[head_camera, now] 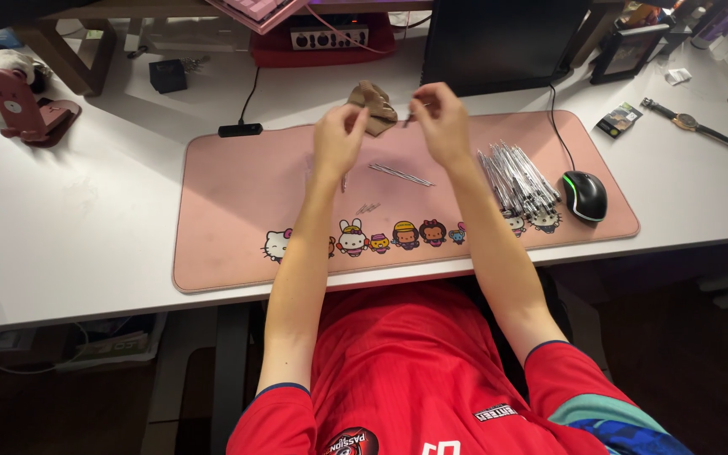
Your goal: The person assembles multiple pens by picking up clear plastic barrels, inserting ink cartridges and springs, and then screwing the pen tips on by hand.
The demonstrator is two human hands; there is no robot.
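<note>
both hands are raised over the pink desk mat [229,211]; the right hand [441,125] pinches a thin dark stick [409,119], the left hand [339,139] curls loosely beside a tan cloth [374,105], its grip unclear

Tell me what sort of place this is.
Most likely a home computer desk: a white desk with a pink cartoon desk mat, a black mouse, and the base of a dark monitor at the back.
</note>
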